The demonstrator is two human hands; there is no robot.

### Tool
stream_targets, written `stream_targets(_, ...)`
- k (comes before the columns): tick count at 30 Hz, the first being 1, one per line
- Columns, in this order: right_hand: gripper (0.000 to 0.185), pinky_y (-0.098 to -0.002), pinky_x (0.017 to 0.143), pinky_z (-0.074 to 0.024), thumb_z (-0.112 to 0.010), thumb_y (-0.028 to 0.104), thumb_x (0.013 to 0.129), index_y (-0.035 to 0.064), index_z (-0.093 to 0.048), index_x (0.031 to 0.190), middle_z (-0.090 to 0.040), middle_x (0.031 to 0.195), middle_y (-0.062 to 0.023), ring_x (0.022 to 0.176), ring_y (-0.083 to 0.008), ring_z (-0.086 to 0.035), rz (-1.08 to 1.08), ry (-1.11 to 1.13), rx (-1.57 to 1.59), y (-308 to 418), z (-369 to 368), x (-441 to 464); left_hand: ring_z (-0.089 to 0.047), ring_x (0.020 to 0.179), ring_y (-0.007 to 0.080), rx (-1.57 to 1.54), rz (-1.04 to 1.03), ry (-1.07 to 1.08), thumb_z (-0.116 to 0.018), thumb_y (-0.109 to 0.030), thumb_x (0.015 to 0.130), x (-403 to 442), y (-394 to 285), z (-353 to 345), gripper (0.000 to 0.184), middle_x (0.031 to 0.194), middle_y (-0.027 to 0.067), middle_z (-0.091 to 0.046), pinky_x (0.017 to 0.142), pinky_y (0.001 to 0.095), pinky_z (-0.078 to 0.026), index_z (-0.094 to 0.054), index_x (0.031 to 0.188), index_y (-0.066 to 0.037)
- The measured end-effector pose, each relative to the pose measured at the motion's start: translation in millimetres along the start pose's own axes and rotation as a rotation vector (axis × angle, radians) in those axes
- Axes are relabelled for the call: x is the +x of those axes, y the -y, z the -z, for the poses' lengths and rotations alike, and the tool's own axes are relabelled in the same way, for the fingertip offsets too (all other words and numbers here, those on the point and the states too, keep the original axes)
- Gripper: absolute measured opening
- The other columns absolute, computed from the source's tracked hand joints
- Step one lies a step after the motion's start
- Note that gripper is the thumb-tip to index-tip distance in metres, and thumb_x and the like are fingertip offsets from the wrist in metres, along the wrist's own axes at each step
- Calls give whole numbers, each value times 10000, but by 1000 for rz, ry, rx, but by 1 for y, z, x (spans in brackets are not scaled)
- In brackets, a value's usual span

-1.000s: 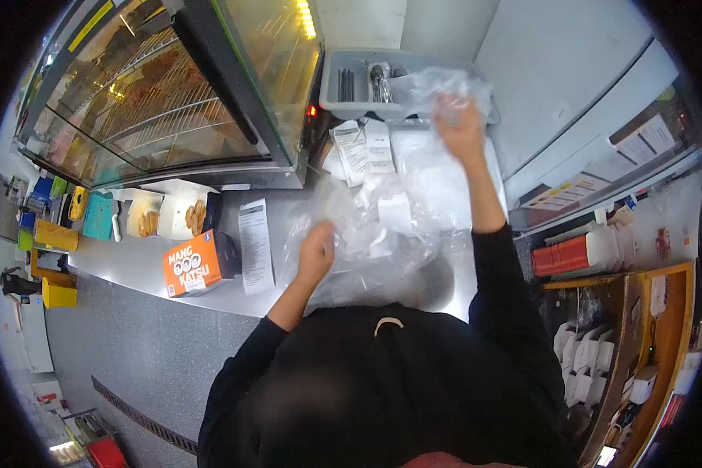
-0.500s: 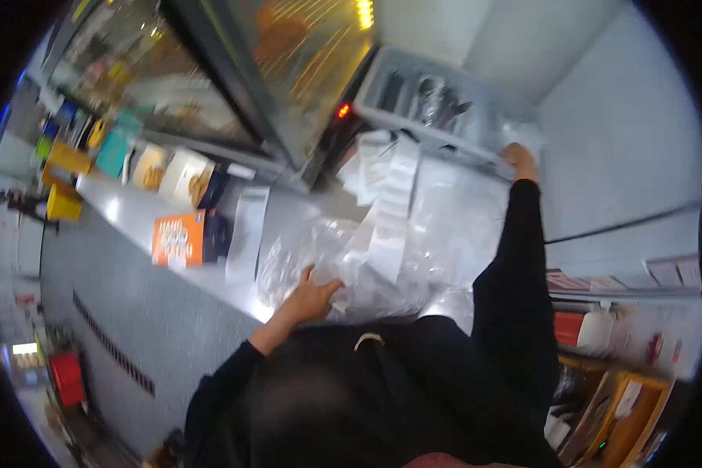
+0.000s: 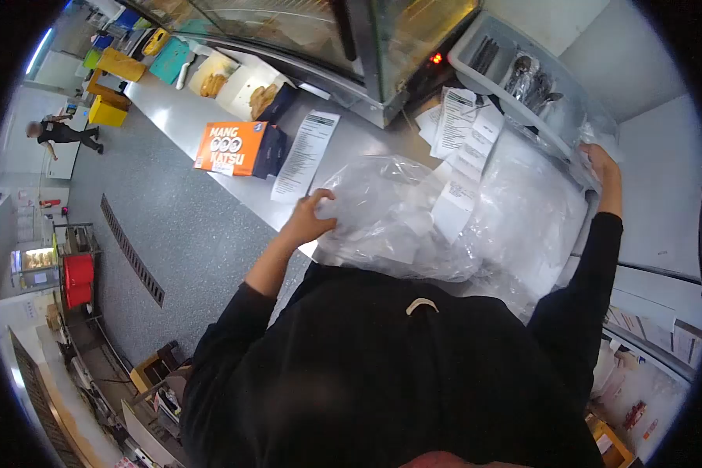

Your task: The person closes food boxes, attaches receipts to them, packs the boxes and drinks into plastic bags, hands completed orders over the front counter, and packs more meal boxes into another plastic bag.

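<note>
My left hand (image 3: 310, 218) is at the left edge of a crumpled clear plastic bag (image 3: 378, 187) on the steel counter, thumb and fingers curved apart. Nothing is visibly pinched between them. Out to the right, my right hand (image 3: 603, 165) is at the near right end of a grey cutlery tray (image 3: 515, 101), its fingers closed on clear plastic. What that plastic wraps, if anything, I cannot make out. Dark and metallic cutlery (image 3: 529, 82) lies in the tray's compartments. Printed paper slips (image 3: 454, 199) lie over the bag, and a stack of clear plastic (image 3: 534, 207) sits beside it.
An orange box (image 3: 230, 148) and a long receipt (image 3: 306, 156) stand left of the bag. Behind them are open boxes of fried food (image 3: 264, 99) and a glass display cabinet (image 3: 288, 31). A person (image 3: 66, 134) is across the grey floor (image 3: 203, 234).
The view has shifted, so the counter items sit further right and higher. My right hand, out at the tray's end, now has clear plastic at its fingers. My left hand stays by the bag.
</note>
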State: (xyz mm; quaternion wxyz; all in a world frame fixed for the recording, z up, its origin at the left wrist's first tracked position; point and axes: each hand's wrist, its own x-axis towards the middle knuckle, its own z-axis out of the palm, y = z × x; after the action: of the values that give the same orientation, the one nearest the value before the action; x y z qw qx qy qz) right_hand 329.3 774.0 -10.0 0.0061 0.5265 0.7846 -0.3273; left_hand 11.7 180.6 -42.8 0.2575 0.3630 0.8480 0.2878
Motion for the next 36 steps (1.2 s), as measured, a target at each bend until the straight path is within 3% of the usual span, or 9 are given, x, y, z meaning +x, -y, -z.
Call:
stream_targets(8, 397, -127, 477, -381, -515, 358, 833, 55, -500, 1089, -526, 679, 28, 529, -23, -472, 238, 283, 1305, 24, 14, -48, -525, 788, 362, -23, -80, 95, -522, -59, 670, 6, 16, -9, 257, 821, 218, -522, 724, 383, -425, -585, 915, -103)
stream_targets(11, 343, -147, 428, -360, -533, 299, 818, 36, -532, 1038, -465, 600, 66, 485, -20, -424, 329, 387, 1036, 130, -30, -153, -518, 805, 369, 30, -128, 66, -496, -37, 661, 5, 13, -3, 270, 823, 224, -521, 727, 388, -423, -621, 895, -87)
stream_targets(12, 363, -165, 476, -397, -562, 230, 787, 42, -515, 1094, -494, 648, 51, 538, -36, -456, 524, 573, 547, 158, -49, -185, -515, 819, 371, 27, -141, 48, -492, -36, 658, 6, 15, -4, 273, 815, 228, -520, 732, 390, -422, -627, 892, -80)
stream_targets(13, 460, -203, 572, -451, -613, 152, 737, 81, -483, 1173, -562, 810, -11, 657, -76, -511, 436, 823, 431, 190, -85, -221, -513, 832, 374, 25, -154, 32, -488, -36, 655, 6, 17, -5, 277, 808, 231, -519, 737, 392, -420, -632, 889, -73)
stream_targets(15, 706, -307, 785, -457, -695, 116, 661, 136, -365, 1285, -411, 1260, -80, 985, -225, -503, 786, 772, 102, 199, -179, -261, -504, 840, 374, -39, -177, -29, -488, -26, 651, 6, 16, -7, 275, 815, 227, -533, 747, 393, -417, -628, 886, -54)
stream_targets(16, 734, -365, 898, -391, -678, 131, 683, 202, -306, 1311, -365, 1296, -127, 1117, -287, -413, 1038, 429, -176, 185, -236, -268, -500, 844, 374, -73, -190, -62, -488, -21, 649, 6, 14, -8, 274, 818, 226, -540, 752, 393, -415, -627, 885, -45)
stream_targets(25, 489, -385, 806, -415, -524, 66, 719, 154, -450, 1194, -500, 1041, -86, 967, -282, -487, 1027, 109, -362, 189, -337, -290, -506, 1000, 351, -13, -427, -131, -479, 46, 623, -8, -25, 73, 427, 1000, 213, -568, 937, 379, -353, -586, 1015, -84)
stream_targets(28, 377, -393, 791, -415, -484, 85, 745, 130, -518, 1118, -523, 988, -86, 940, -276, -502, 919, 63, -402, 169, -335, -297, -535, 842, 377, 254, -477, -214, -479, 44, 623, -17, -19, 97, 405, 1059, 219, -515, 751, 403, -445, -605, 987, -84)
stream_targets(36, 370, -343, 785, -414, -494, 67, 715, 156, -553, 1070, -566, 879, -74, 867, -243, -541, 739, 110, -624, 226, -308, -325, -558, 862, 393, 552, -248, 65, -609, -63, 577, -28, -14, 116, 732, 1118, 298, -437, 725, 400, -481, -321, 1250, -23)
